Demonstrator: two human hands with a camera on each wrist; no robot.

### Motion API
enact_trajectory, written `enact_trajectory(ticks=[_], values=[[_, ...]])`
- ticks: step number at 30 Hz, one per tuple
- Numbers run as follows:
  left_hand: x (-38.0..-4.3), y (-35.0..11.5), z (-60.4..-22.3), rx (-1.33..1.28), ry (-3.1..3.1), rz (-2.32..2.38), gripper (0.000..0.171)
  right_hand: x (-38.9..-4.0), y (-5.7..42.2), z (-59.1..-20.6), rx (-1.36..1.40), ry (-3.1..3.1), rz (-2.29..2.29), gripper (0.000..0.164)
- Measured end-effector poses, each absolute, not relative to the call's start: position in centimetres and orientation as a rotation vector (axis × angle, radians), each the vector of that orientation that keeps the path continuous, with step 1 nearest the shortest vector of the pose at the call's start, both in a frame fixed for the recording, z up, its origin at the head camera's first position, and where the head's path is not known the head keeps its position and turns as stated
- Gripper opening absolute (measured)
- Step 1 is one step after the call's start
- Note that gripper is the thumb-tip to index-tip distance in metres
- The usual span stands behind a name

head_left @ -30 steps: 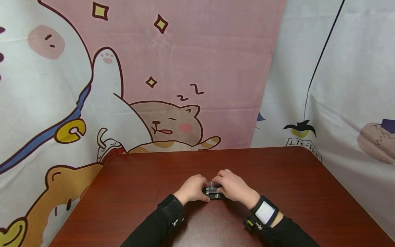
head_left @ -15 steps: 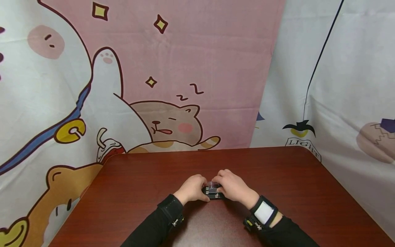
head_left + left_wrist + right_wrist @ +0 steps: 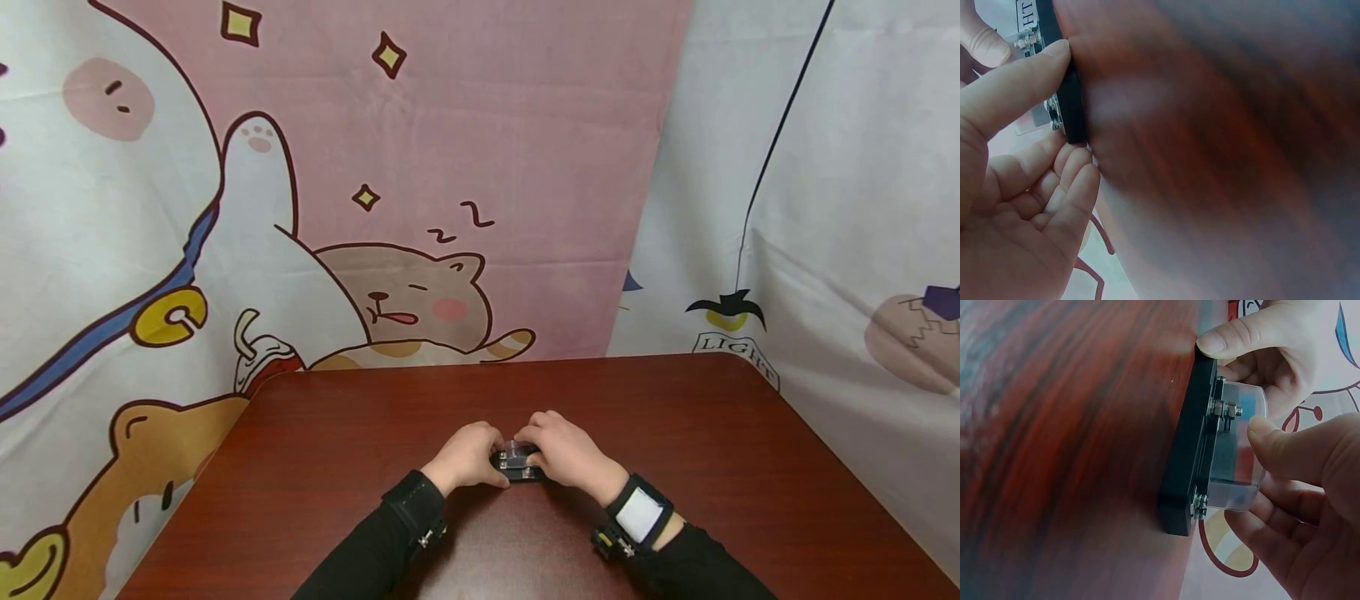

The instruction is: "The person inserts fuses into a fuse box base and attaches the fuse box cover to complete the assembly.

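Observation:
A small device with a black base, a clear plastic cover and metal screw terminals stands on the table in front of me. Red and blue show through the cover. My left hand grips one end of the base, thumb on the near side and fingers behind it. From the other side my right hand pinches the clear cover between thumb and fingers, as the right wrist view shows. Part of the device is hidden by my hands in the head view.
The brown wooden table stretches out on both sides of the hands. Behind it hangs a cloth backdrop with cartoon animals. Black straps with small cameras sit on both wrists, and a white patch is on the right one.

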State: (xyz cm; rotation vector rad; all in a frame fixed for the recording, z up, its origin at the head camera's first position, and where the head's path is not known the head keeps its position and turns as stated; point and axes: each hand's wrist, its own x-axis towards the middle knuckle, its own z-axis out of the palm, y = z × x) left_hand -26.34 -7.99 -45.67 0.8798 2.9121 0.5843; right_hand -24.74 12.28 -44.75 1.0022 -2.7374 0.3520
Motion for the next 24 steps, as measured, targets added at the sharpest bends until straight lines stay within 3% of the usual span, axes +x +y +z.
enact_trajectory(ticks=[14, 24], values=[[-26.3, -8.1, -45.8, 0.870, 2.889, 0.592, 0.044, -24.7, 12.6, -45.1, 1.029, -2.741, 0.430, 0.029], [-25.3, -9.8, -45.4, 0.877, 2.884, 0.682, 0.050, -24.4, 14.4, -44.2, 0.966, -2.798, 0.624, 0.045]])
